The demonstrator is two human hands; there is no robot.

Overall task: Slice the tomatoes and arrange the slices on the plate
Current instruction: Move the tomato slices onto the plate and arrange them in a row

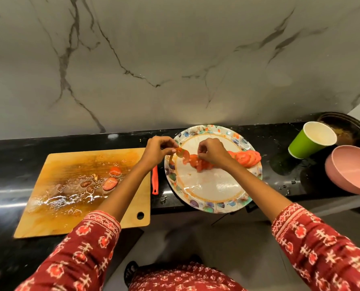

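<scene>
A floral paper plate [210,192] lies on the black counter. A row of tomato slices [247,157] runs across its far half. My left hand [157,152] pinches a thin tomato slice [184,155] at the plate's left rim. My right hand [213,153] hovers over the middle of the row, fingertips closed on slices [200,164] there. Two tomato end pieces [111,179] rest on the wet wooden cutting board [86,192] to the left. A red-handled knife [155,180] lies between board and plate.
A green paper cup [310,140] tilts at the right, next to a pink bowl [351,172] and a dark round dish [347,129] behind it. A marble wall rises behind the counter. The counter's front edge runs just below the plate.
</scene>
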